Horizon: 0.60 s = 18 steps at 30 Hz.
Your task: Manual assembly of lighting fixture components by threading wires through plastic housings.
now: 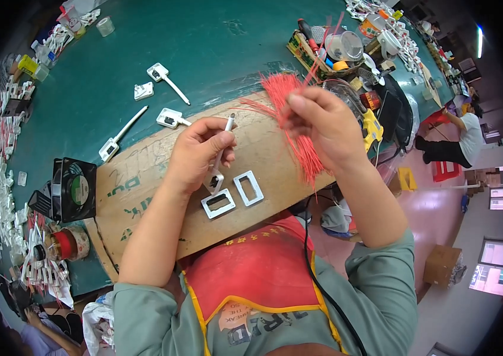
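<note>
My left hand (199, 151) is closed round a white plastic part with a hollow stem (229, 123). Its stem points up and away, and its wider end hangs below the fingers. To the right, my right hand (324, 121) pinches thin red wire (312, 73) between thumb and fingers, slightly blurred. Beneath that hand lies a thick bundle of red wires (305, 159), spread over the board. Just below my left hand, two white rectangular frames lie on the board: one frame (220, 213) nearer me, the other frame (255, 201) to its right.
A brown board (144, 199) covers the near part of the green table (222, 41). Several white stemmed parts (174, 88) lie beyond it. A black fan (77, 188) stands left. At right are a tool box (299, 53) and a yellow glue gun (372, 129). Another person (471, 136) is far right.
</note>
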### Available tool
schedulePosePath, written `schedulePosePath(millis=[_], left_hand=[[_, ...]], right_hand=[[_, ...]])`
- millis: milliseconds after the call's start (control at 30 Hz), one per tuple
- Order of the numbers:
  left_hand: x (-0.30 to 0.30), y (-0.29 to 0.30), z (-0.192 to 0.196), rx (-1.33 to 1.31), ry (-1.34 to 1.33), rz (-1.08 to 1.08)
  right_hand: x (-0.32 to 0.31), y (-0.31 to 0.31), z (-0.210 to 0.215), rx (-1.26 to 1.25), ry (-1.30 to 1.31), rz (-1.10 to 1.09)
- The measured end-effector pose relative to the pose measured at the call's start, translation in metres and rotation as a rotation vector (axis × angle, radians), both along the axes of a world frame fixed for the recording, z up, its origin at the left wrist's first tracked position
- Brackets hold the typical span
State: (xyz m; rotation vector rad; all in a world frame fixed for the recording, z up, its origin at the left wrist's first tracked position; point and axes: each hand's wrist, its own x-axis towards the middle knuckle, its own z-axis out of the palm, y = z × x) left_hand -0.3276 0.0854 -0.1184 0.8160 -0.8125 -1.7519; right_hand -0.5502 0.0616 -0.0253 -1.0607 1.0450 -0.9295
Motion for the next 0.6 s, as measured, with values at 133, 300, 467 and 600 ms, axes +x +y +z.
schedulePosePath(millis=[133, 300, 467, 600], left_hand=[[-0.001, 0.001, 0.001, -0.093, -0.035, 0.026], [-0.001, 0.001, 0.002, -0.094, -0.026, 0.033], [0.001, 0.001, 0.003, -0.089, -0.034, 0.026], [0.001, 0.001, 0.001, -0.076, -0.042, 0.025]], right_hand=[[0.029, -0.021, 0.000, -0.206, -0.063, -0.045], [0.043, -0.027, -0.001, -0.269, -0.054, -0.009], [0.047, -0.029, -0.003, -0.285, 0.025, -0.003], [0.047, -0.030, -0.005, -0.320, 0.038, -0.004]])
